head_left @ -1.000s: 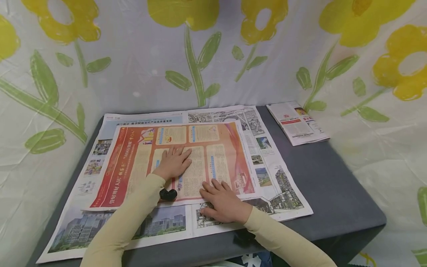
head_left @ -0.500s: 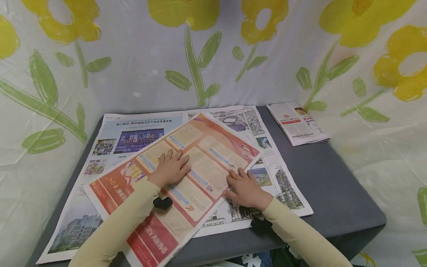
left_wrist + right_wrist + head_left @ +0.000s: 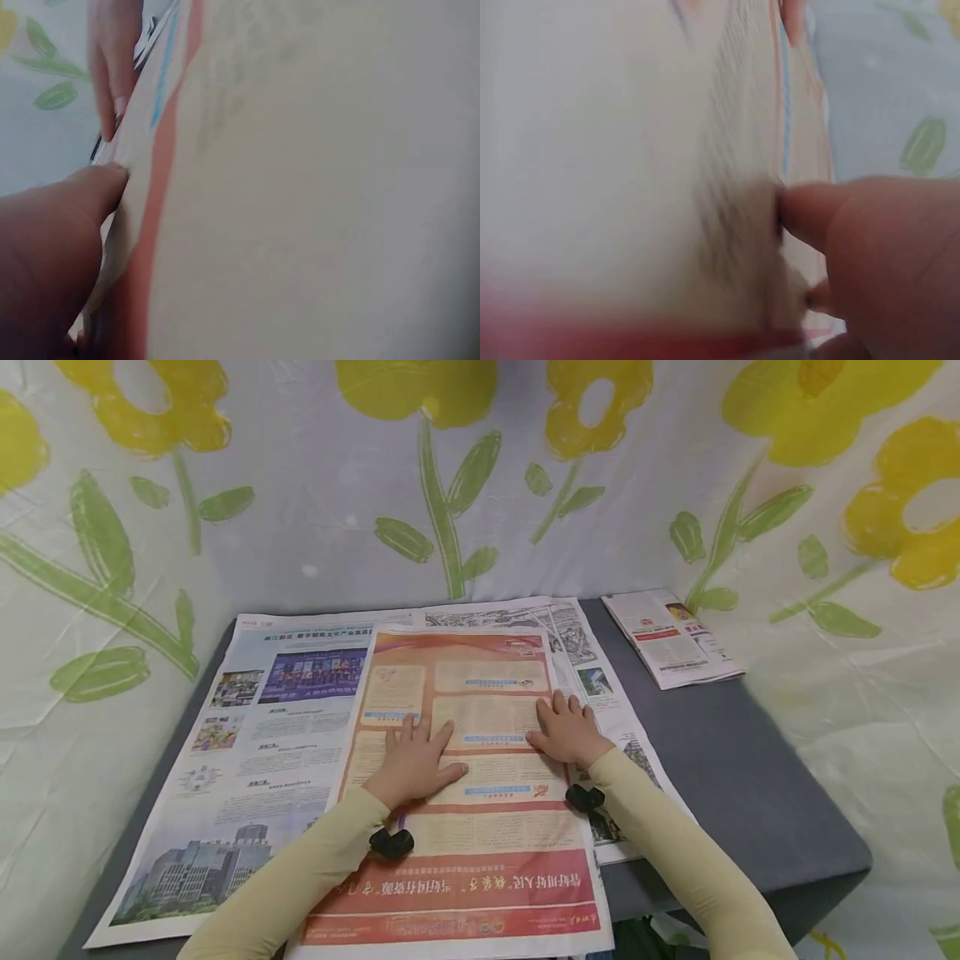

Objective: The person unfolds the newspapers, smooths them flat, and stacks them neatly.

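Note:
A red and orange newspaper (image 3: 487, 835) lies upright on the stack, its red headline band upside down toward the person. On its left half rests my left hand (image 3: 414, 767), fingers spread and thumb out to the right. My right hand (image 3: 570, 732) rests on the right edge of the same newspaper, with its fingers pointing away from the body. Seen close up, the left thumb (image 3: 82, 195) touches the printed page, and in the right wrist view my right hand (image 3: 892, 247) is beside the page. Under it lies a larger newspaper (image 3: 285, 735) with photos, spread open.
A folded newspaper (image 3: 671, 639) sits at the back right of the dark grey table (image 3: 757, 793). A white cloth (image 3: 300, 510) printed with yellow flowers hangs around the back and sides. Each wrist carries a small black camera (image 3: 392, 843).
The red and orange newspaper has turned under both hands, its headline band swinging from the left side to the near edge. My right hand has moved rightward and away from the body.

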### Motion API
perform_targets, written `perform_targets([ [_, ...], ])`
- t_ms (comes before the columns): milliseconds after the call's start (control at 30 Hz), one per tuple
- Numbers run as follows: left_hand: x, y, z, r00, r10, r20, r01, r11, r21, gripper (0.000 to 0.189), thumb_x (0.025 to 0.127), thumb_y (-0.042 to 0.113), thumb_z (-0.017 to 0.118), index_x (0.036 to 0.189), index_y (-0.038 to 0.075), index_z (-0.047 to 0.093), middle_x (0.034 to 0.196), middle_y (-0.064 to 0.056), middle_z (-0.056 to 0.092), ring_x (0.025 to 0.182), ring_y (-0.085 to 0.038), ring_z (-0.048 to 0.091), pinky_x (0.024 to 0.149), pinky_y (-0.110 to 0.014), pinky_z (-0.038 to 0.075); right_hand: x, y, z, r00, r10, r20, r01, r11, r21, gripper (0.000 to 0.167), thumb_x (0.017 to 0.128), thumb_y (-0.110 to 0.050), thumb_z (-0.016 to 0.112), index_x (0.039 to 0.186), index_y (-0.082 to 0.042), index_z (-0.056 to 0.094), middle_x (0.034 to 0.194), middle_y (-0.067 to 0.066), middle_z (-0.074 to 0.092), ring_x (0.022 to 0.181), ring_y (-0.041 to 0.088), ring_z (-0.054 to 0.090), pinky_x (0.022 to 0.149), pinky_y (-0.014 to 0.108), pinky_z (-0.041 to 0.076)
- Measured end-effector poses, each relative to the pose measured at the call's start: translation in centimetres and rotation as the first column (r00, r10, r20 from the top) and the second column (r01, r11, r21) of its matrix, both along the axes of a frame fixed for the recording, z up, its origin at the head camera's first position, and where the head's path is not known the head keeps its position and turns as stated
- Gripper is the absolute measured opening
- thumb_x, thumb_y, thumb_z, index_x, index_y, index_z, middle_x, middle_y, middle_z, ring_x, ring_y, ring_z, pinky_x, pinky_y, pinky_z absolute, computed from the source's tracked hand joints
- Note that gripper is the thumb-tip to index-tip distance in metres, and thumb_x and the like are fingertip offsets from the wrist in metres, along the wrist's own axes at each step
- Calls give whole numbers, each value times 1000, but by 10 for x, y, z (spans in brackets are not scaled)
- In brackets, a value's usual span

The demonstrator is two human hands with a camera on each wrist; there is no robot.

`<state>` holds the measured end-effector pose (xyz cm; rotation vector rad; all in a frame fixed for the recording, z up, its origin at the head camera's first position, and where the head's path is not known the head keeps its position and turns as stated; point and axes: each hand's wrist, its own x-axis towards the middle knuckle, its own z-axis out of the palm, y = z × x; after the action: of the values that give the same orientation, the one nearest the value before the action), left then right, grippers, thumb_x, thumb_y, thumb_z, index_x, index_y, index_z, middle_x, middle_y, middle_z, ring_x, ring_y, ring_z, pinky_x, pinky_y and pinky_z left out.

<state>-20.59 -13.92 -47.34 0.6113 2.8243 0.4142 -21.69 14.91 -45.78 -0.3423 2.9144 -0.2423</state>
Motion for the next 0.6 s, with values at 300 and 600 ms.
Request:
perform_targets([
  [300, -32, 22, -7, 997, 72, -26, -71, 997, 36, 85, 97, 64, 52, 163, 15, 28, 170, -27, 9, 155, -56, 4, 115, -79, 13, 5, 8, -5, 999, -13, -35, 9, 994, -107, 64, 104, -41, 49, 153, -3, 37, 163, 31, 24, 143, 54, 30, 111, 69, 29],
  [600, -54, 19, -6, 997, 83, -5, -83, 996, 31, 85, 98, 65, 49, 163, 16, 26, 171, -25, 4, 155, -56, 2, 116, -79, 11, 25, 21, -7, 997, -18, -78, 8, 992, -126, 71, 101, -40, 55, 156, 1, 37, 161, 32, 31, 148, 57, 27, 113, 74, 28],
])
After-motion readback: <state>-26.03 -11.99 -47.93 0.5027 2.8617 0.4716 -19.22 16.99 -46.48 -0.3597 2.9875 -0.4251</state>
